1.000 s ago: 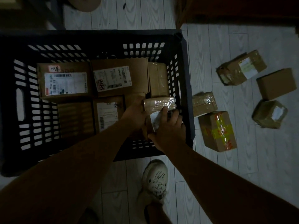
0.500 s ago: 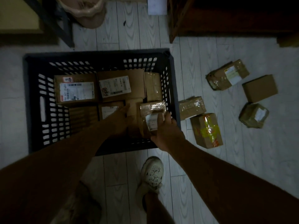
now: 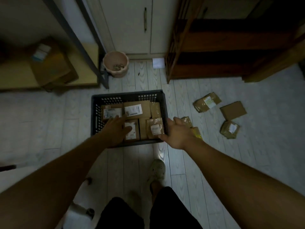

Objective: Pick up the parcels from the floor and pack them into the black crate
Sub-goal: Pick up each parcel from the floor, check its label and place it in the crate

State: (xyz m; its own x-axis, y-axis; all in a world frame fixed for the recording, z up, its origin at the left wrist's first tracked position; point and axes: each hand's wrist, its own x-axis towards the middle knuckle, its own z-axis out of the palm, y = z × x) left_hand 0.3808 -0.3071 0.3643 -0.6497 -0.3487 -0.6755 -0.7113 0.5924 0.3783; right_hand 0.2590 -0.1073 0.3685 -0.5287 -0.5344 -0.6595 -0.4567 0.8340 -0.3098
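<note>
Head view, dim light. The floor (image 3: 247, 162) is pale wood-grain plank. At the far wall is a white cabinet door (image 3: 130, 30) with one vertical handle (image 3: 145, 19). To its right stands a dark wooden shelf unit (image 3: 214, 55). To its left is a metal-framed shelf (image 3: 82, 23) carrying one cardboard box (image 3: 51, 66). One pinkish bucket (image 3: 115, 66) stands on the floor by the shelf leg, with small bits inside. One white slip (image 3: 158, 62) lies at the foot of the wooden unit.

Black crate (image 3: 127, 94): count 1, on the floor mid-frame, just beyond the person's shoe (image 3: 157, 169).

Parcels visible in the crate: 6, packed edge to edge.
- far-left labelled box (image 3: 112, 111)
- far-middle labelled box (image 3: 137, 109)
- narrow taped parcel (image 3: 156, 109)
- near labelled box (image 3: 132, 134)
- plain brown box (image 3: 142, 129)
- taped labelled parcel (image 3: 155, 128), in the near right corner

Parcels on the floor right of the crate: 5.
- taped parcel with yellowish label (image 3: 207, 102)
- flat plain carton (image 3: 233, 110)
- taped parcel with white label (image 3: 230, 129)
- clear-taped parcel (image 3: 186, 121) and yellow-taped parcel (image 3: 196, 132), both just beside the crate wall and partly hidden by the right hand

Left hand (image 3: 115, 129): palm down over the crate's left half, fingers (image 3: 118, 119) straight, holding nothing. Cannot tell whether it touches the boxes.

Right hand (image 3: 177, 134): over the crate's right rim, fingers (image 3: 177, 120) spread and relaxed, empty.
</note>
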